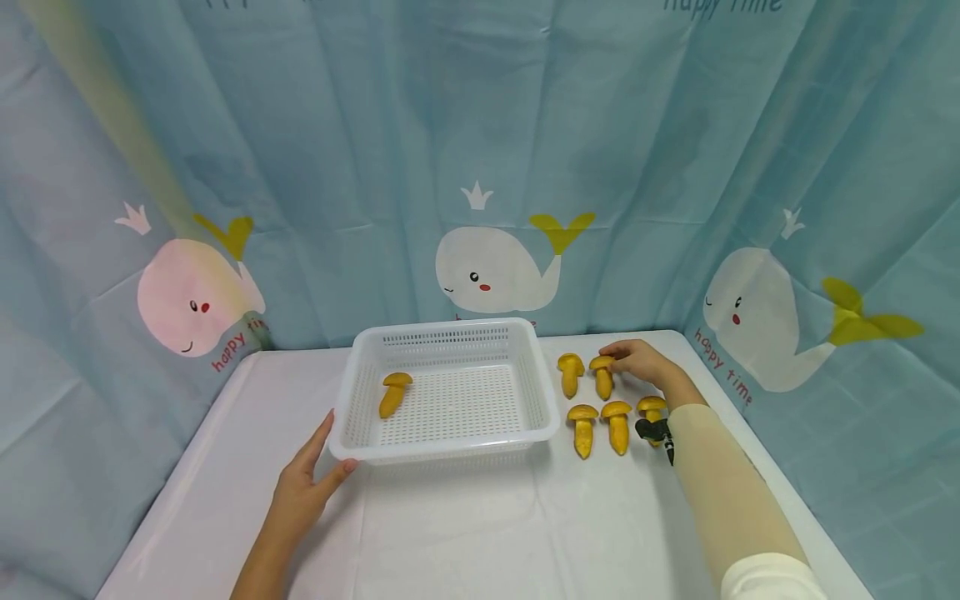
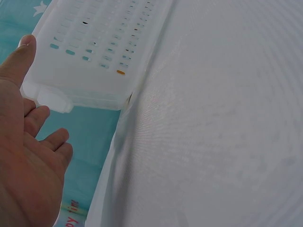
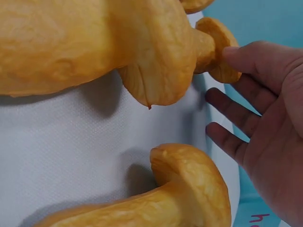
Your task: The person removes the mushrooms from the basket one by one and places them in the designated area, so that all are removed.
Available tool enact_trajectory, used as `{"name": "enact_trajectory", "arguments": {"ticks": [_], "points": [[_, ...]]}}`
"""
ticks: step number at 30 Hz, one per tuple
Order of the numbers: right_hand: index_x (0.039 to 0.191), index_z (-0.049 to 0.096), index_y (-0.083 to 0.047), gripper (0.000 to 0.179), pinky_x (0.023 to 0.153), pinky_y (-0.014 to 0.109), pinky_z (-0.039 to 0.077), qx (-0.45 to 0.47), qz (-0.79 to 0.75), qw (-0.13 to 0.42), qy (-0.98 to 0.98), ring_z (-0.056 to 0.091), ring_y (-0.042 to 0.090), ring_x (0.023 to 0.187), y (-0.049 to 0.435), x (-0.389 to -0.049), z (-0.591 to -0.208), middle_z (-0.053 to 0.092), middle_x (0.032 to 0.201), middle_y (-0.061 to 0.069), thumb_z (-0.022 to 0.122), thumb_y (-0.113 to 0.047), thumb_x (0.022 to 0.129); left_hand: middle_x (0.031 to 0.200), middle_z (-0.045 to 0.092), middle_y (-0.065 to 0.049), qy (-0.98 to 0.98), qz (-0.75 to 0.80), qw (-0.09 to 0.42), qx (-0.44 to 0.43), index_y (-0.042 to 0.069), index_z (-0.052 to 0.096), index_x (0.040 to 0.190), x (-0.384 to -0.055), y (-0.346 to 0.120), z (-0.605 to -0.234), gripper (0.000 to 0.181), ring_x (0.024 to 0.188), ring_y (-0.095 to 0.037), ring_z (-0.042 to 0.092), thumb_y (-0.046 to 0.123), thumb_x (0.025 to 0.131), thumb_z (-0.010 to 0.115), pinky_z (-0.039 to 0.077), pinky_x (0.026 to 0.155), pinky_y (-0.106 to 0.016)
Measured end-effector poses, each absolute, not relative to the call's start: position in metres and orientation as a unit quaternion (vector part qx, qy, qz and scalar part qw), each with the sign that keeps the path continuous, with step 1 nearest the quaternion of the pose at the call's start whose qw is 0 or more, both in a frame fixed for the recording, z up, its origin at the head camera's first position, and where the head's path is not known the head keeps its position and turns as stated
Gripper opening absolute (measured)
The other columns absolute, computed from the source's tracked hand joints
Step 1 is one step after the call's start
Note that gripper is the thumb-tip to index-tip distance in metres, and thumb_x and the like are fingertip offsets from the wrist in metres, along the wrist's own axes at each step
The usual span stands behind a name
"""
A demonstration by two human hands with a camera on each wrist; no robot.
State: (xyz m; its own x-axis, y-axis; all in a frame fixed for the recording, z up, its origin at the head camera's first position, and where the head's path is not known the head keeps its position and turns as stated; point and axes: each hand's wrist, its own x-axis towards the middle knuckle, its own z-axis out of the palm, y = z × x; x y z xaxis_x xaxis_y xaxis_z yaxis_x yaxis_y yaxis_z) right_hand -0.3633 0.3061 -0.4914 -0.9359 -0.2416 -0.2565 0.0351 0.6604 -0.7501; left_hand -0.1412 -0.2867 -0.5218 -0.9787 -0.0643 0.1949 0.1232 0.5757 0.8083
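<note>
My left hand [image 1: 296, 496] touches the front left corner of a white plastic basket [image 1: 444, 454], its thumb at the front and fingers along the left side. In the left wrist view the thumb lies against the perforated basket wall [image 2: 71, 78], with the other fingers by the corner. One yellow-brown mushroom [image 1: 395, 395] lies inside the basket, cap to the back. On the right, my right hand [image 1: 637, 360] pinches the cap of a back-row mushroom [image 1: 603, 385]. In the right wrist view the thumb presses that mushroom's cap [image 3: 225, 52]; the other fingers are spread.
Another mushroom [image 1: 570, 377] lies left of the pinched one. Three form a front row: a left mushroom [image 1: 582, 433], a middle mushroom [image 1: 618, 429] and a right mushroom [image 1: 651, 407] partly behind the wrist camera [image 1: 656, 432]. Blue whale-print curtains [image 1: 352, 275] border the white-covered table [image 1: 450, 533].
</note>
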Motion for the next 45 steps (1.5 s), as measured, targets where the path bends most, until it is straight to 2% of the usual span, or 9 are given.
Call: {"name": "enact_trajectory", "arguments": {"ticks": [13,21,29,36,42,45], "points": [[0.149,0.052,-0.004,0.048,0.121,0.059,0.031,-0.048,-0.406,0.19,0.893,0.045,0.039,0.139,0.306,-0.367,-0.496,0.049,0.153,0.022,0.059,-0.011,0.102,0.168,0.027,-0.004,-0.882,-0.462,0.09,-0.018,0.038,0.025,0.163,-0.141,-0.288,-0.523,0.087,0.153,-0.043,0.025,0.033,0.093,0.078,0.029,0.114,-0.073],[0.148,0.052,-0.003,0.049,0.12,0.059,0.033,-0.05,-0.395,0.182,0.899,0.047,0.039,0.138,0.308,-0.365,-0.495,0.051,0.151,0.022,0.061,-0.013,0.101,0.167,0.027,0.001,-0.88,-0.466,0.09,-0.018,0.046,0.024,0.16,-0.141,-0.286,-0.523,0.088,0.153,-0.041,0.026,0.029,0.092,0.079,0.029,0.114,-0.074],[0.148,0.051,-0.004,0.049,0.117,0.063,0.035,-0.076,-0.392,0.129,0.908,0.039,0.044,0.143,0.296,-0.365,-0.463,0.046,0.154,0.024,0.061,-0.018,0.102,0.168,0.027,-0.003,-0.883,-0.461,0.09,-0.009,0.04,0.024,0.162,-0.141,-0.286,-0.52,0.089,0.153,-0.043,0.025,0.031,0.092,0.078,0.03,0.113,-0.074],[0.148,0.051,-0.006,0.047,0.117,0.061,0.037,-0.116,-0.392,0.073,0.91,0.04,0.041,0.144,0.276,-0.369,-0.433,0.048,0.154,0.02,0.061,-0.019,0.104,0.168,0.027,-0.004,-0.88,-0.464,0.098,-0.016,0.034,0.025,0.163,-0.141,-0.286,-0.522,0.089,0.153,-0.043,0.026,0.03,0.092,0.079,0.03,0.112,-0.075],[0.148,0.053,-0.009,0.045,0.115,0.06,0.04,-0.142,-0.384,0.047,0.911,0.04,0.038,0.144,0.255,-0.366,-0.41,0.05,0.153,0.016,0.06,-0.017,0.104,0.167,0.028,0.0,-0.88,-0.464,0.101,-0.019,0.047,0.024,0.159,-0.142,-0.287,-0.525,0.089,0.153,-0.041,0.027,0.029,0.092,0.079,0.031,0.113,-0.074],[0.148,0.053,-0.01,0.045,0.112,0.058,0.044,-0.152,-0.389,0.039,0.908,0.042,0.038,0.143,0.244,-0.365,-0.4,0.05,0.153,0.014,0.06,-0.018,0.104,0.167,0.028,0.001,-0.88,-0.464,0.101,-0.021,0.048,0.024,0.159,-0.142,-0.287,-0.526,0.089,0.153,-0.041,0.027,0.028,0.092,0.079,0.031,0.112,-0.075]]}}
